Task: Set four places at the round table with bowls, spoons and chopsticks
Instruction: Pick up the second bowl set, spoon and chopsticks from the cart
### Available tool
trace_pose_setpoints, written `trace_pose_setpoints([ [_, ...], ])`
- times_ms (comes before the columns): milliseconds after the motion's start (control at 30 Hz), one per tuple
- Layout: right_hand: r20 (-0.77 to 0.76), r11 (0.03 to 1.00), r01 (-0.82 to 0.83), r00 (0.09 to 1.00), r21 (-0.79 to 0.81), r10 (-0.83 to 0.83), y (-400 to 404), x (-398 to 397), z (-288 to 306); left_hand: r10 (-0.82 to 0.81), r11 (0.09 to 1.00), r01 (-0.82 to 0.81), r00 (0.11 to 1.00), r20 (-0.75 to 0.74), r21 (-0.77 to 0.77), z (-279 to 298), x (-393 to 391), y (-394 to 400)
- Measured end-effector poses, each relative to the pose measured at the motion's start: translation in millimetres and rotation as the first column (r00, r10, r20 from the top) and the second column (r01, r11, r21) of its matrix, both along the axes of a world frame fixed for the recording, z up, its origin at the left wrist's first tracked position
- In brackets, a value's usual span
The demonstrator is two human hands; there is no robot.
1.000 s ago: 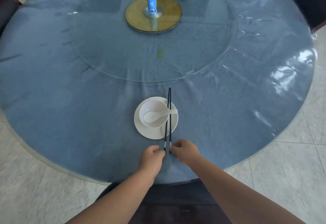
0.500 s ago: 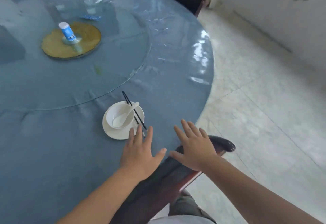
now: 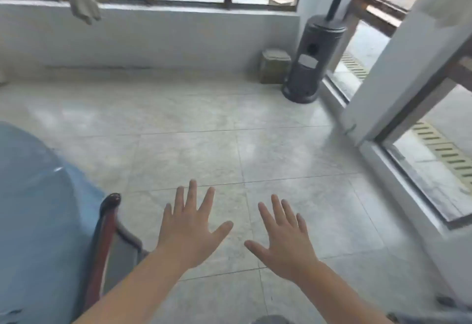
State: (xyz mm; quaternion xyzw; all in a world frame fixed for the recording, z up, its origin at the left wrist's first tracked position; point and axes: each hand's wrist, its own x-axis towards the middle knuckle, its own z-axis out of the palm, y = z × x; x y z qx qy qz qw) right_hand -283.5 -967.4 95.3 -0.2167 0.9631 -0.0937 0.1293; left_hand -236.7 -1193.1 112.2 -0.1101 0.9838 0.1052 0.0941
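Hands (image 3: 237, 237) outstretched palms-down, fingers spread; both empty.

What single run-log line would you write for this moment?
left hand: open, empty | right hand: open, empty | both over floor | table edge at left | no tableware visible

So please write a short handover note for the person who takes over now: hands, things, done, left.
Left hand: open, fingers spread, holds nothing.
Right hand: open, holds nothing.
Both hang over the tiled floor, beside the chair.
Round table: only its edge shows, at the left. No bowls, spoons or chopsticks are in view.
Done: cannot tell from this view.
Left: check the table, fetch more tableware.
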Motion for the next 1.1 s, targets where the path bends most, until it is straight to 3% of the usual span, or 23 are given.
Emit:
trace_pose_setpoints([
  [167, 0.027, 0.909, 0.416, 0.909, 0.031, -0.416, 173.2, 36.6, -5.5, -0.414, 0.910, 0.413, 0.910, 0.013, 0.027, 3.8, -62.5, 173.5],
  [300, 0.044, 0.738, 0.674, 0.737, 0.035, -0.675, 302.1, 79.5, -13.5, -0.686, 0.726, 0.686, 0.727, -0.018, 0.040, 1.2, -78.4, 347.0],
  [433, 0.053, 0.551, 0.830, 0.548, 0.090, -0.835, 425.9, 126.8, -13.1, -0.862, 0.505, 0.862, 0.506, -0.014, 0.046, -3.3, -64.7, 502.8],
  [733, 0.070, 0.079, 0.992, 0.072, 0.103, -0.995, 616.5, 230.2, -2.6, -0.992, 0.123, 0.990, 0.123, 0.016, 0.070, -7.9, -14.4, 739.2],
  [967, 0.131, -0.102, 0.989, -0.116, 0.110, -0.985, 695.4, 254.6, -21.9, -0.991, -0.122, 0.987, -0.126, 0.033, 0.101, -24.7, 0.7, 869.8],
  [1100, 0.156, -0.214, 0.970, -0.230, 0.116, -0.961, 738.3, 256.0, -31.8, -0.975, -0.203, 0.967, -0.213, 0.054, 0.154, -31.7, 1.9, 935.4],
])
